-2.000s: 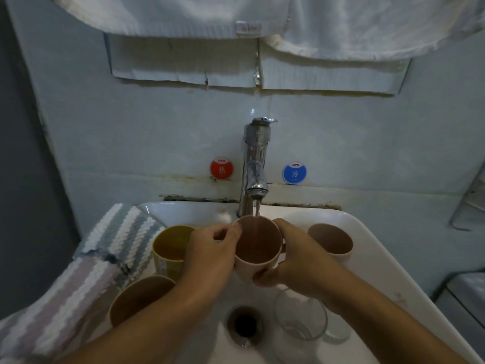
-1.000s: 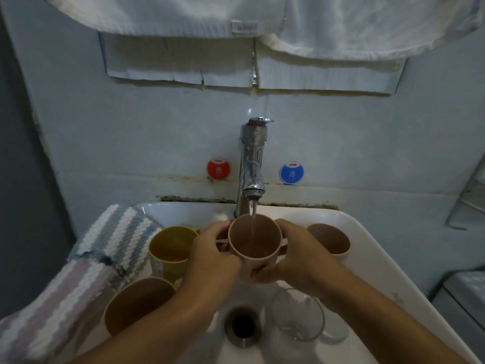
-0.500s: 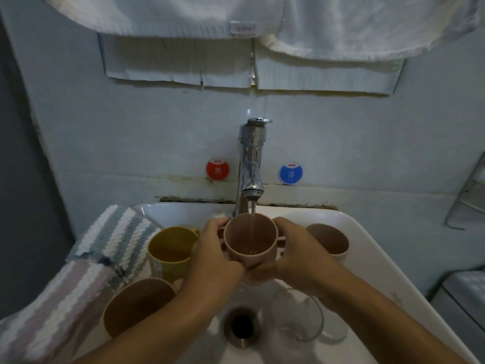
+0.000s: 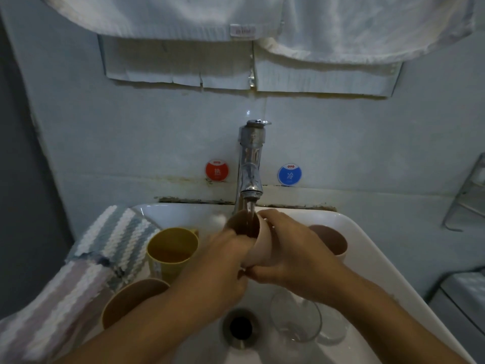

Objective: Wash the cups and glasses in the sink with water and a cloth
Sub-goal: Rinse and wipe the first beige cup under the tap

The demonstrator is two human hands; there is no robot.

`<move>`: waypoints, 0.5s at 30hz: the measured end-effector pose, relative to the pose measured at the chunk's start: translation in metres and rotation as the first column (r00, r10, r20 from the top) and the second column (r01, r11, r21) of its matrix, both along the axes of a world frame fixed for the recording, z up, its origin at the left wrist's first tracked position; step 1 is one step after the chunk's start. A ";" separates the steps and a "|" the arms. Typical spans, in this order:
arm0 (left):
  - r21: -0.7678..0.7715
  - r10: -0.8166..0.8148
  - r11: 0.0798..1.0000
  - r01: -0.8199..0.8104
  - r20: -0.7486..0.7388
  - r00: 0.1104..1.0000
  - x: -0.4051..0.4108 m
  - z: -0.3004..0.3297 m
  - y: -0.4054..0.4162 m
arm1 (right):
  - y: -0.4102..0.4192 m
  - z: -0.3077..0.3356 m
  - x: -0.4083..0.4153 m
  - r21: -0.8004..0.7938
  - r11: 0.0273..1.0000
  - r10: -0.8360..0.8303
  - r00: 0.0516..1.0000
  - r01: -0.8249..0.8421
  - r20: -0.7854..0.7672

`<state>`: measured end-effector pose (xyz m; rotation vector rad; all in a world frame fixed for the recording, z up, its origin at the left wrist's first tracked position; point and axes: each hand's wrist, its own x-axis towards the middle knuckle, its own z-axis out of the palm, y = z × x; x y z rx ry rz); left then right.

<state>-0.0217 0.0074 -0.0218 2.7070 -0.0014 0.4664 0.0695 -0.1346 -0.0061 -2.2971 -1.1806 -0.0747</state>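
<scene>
Two bare forearms enter from the frame's lower edge. Left hand and right hand: bare, sleeves out of view.

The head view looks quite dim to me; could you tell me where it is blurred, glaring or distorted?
Head view: dim, bluish light overall; the held pink cup and both hands, left and right, are motion-smeared; a small glare spot on the wall above the faucet; wide-angle bending curves the sink rim and the towel edge.
</scene>
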 end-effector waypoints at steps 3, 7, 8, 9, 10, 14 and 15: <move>0.044 -0.024 0.998 0.037 -0.270 0.962 0.007 -0.003 0.006 | 0.001 -0.005 0.000 -0.093 0.992 0.092 0.992 -0.084 0.087; 0.042 -0.082 0.993 0.110 -0.425 0.901 0.014 -0.006 0.010 | 0.001 -0.007 0.000 -0.126 0.984 0.143 0.983 -0.128 0.117; 0.041 -0.086 0.992 0.115 -0.434 0.897 0.016 -0.007 0.011 | 0.001 -0.007 0.001 -0.126 0.984 0.143 0.983 -0.128 0.115; 0.058 -0.074 0.992 0.110 -0.431 0.899 0.018 -0.007 0.010 | 0.001 -0.006 0.002 -0.125 0.984 0.139 0.984 -0.125 0.110; 0.079 -0.053 0.992 0.096 -0.428 0.902 0.019 -0.007 0.010 | 0.001 -0.006 0.003 -0.126 0.985 0.130 0.986 -0.117 0.107; 0.064 -0.010 0.997 0.036 -0.371 0.929 0.022 -0.010 0.011 | 0.001 -0.004 0.006 -0.138 0.988 0.087 0.989 -0.070 0.119; 0.048 -0.043 0.997 0.062 -0.323 0.945 0.022 -0.011 0.012 | 0.001 -0.003 0.006 -0.135 0.989 0.082 0.990 -0.065 0.119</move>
